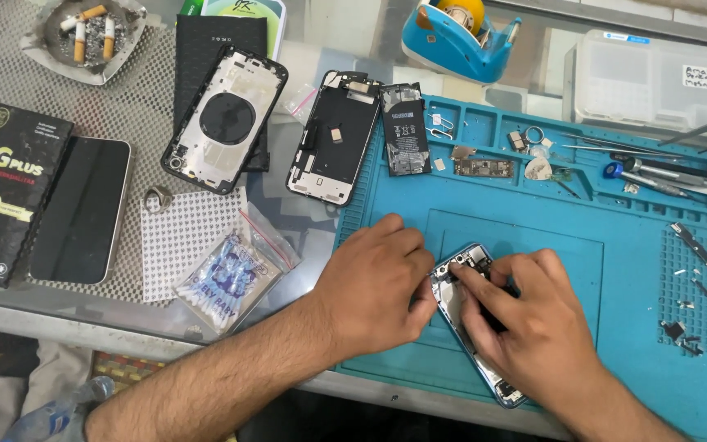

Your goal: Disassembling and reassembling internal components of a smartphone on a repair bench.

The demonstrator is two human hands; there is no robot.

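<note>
Both hands on one opened blue-framed phone shell [470,315] lying on the blue silicone work mat [632,270], lower centre. Left hand [374,282] pinches its top edge, right hand [533,323] presses fingertips inside, hiding most of it. Two more stripped phone backs [225,119] sit upper centre, one intact dark-screened phone [82,209] left, beside a black rectangular box [6,192]. Three cigarette butts in the ashtray [87,37], upper left.
</note>
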